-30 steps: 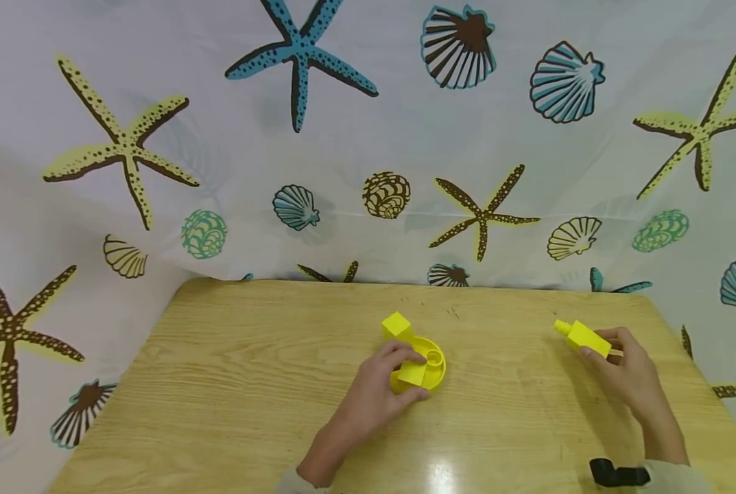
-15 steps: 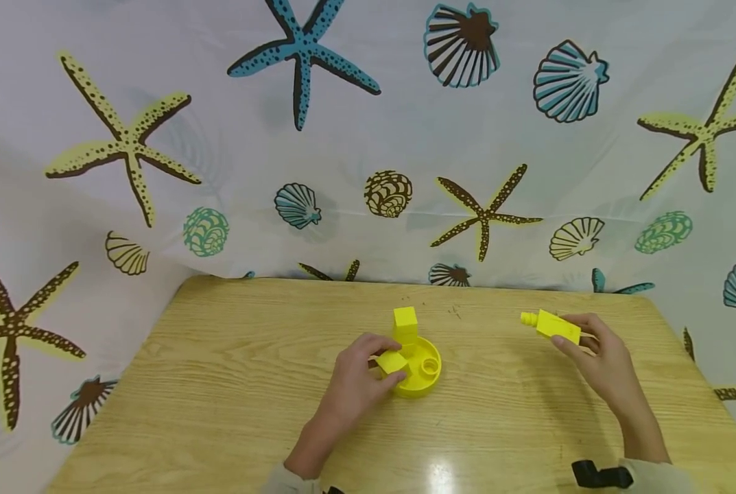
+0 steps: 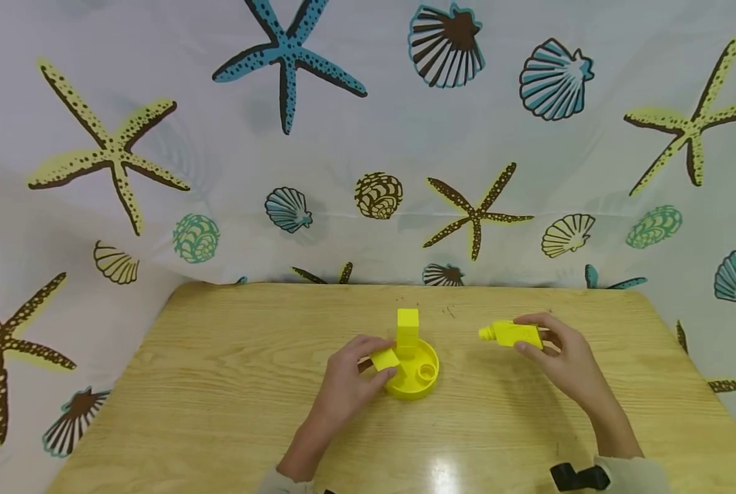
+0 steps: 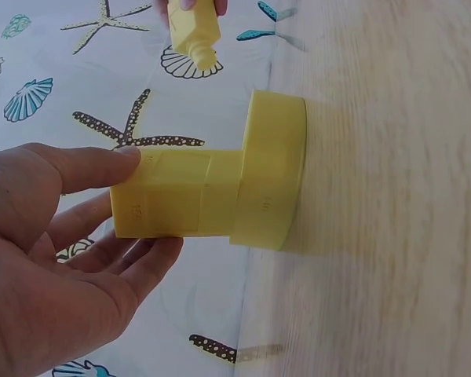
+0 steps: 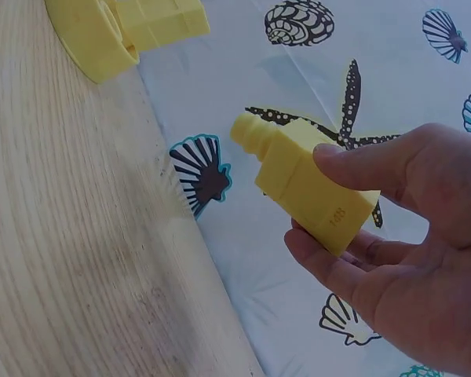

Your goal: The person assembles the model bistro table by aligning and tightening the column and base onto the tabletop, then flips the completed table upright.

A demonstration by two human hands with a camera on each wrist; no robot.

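A round yellow base (image 3: 412, 377) with an upright block is steadied mid-tabletop (image 3: 219, 384) by the left hand (image 3: 349, 381), its fingers pinching a side block. A spouted yellow piece (image 3: 511, 334) is gripped by the right hand (image 3: 565, 360), apparently mid-assembly; alignment over the base seems needed next. Nothing is seen between them; a seashell-print curtain (image 3: 158, 103) hangs behind.

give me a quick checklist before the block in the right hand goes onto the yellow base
1. Right hand holds the pegged block firmly between thumb and fingers: ok.
2. The block's peg points toward the round base: ok.
3. Base sits flat on the table: ok.
4. Left hand steadies the base by gripping the small block at its side: ok.
5. Round socket on the base is uncovered: ok.
6. Peg fits that socket: cannot tell.
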